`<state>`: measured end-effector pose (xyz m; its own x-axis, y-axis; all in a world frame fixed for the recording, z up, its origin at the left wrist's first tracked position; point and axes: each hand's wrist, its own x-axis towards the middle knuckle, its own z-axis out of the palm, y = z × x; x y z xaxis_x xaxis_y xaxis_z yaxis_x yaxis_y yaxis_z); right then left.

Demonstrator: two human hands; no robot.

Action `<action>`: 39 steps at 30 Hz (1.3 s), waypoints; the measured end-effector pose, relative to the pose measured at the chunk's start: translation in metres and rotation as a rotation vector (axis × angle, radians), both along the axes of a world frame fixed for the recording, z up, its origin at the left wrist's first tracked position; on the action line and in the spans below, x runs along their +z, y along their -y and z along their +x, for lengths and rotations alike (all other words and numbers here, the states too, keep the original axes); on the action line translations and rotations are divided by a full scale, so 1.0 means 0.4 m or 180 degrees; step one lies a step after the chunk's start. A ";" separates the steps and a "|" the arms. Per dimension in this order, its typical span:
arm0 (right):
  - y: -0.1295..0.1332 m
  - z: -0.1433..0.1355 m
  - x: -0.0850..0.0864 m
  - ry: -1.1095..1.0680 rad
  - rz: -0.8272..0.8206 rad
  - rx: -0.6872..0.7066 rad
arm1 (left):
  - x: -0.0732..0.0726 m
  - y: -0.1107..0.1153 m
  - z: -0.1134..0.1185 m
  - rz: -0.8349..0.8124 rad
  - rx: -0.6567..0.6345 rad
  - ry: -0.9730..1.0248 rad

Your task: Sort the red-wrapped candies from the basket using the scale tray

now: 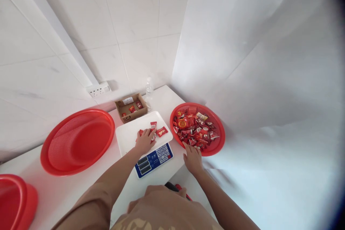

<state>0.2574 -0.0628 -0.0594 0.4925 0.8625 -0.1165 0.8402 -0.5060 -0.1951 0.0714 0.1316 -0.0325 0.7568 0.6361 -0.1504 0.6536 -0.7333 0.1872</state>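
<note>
My left hand (145, 141) rests over several red packets on the white tray of a scale (129, 137), fingers spread and touching them. One red packet (162, 131) lies on the tray to the right of my fingers. My right hand (192, 157) is at the near rim of a red basket (221, 133) full of red wrapped packets (202, 134). Its fingers are apart and reach over the rim, with nothing visible in them. The scale's blue keypad panel (154, 160) faces me below the tray.
An open cardboard box (134, 116) with a few red packets stands behind the tray, beside a clear bottle (149, 87). A red basket (78, 142) sits to the left, with another red basket (29, 201) at the lower left. A socket strip (98, 89) is on the wall.
</note>
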 end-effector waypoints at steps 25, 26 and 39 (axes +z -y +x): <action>0.000 -0.002 0.006 0.0065 0.0040 0.0019 | 0.142 -0.223 -0.283 0.0803 0.2261 0.0375; 0.000 -0.003 0.007 0.0069 0.0055 0.0016 | 0.130 -0.213 -0.253 0.0773 0.2055 0.0388; -0.007 -0.003 0.024 -0.0091 -0.0084 -0.0061 | 0.000 -0.038 0.144 -0.0299 -0.0020 -0.0050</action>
<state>0.2561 -0.0599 -0.0498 0.5049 0.8494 -0.1535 0.8245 -0.5272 -0.2053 0.1289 0.1468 -0.0325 0.7578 0.6139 -0.2210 0.6524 -0.7172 0.2450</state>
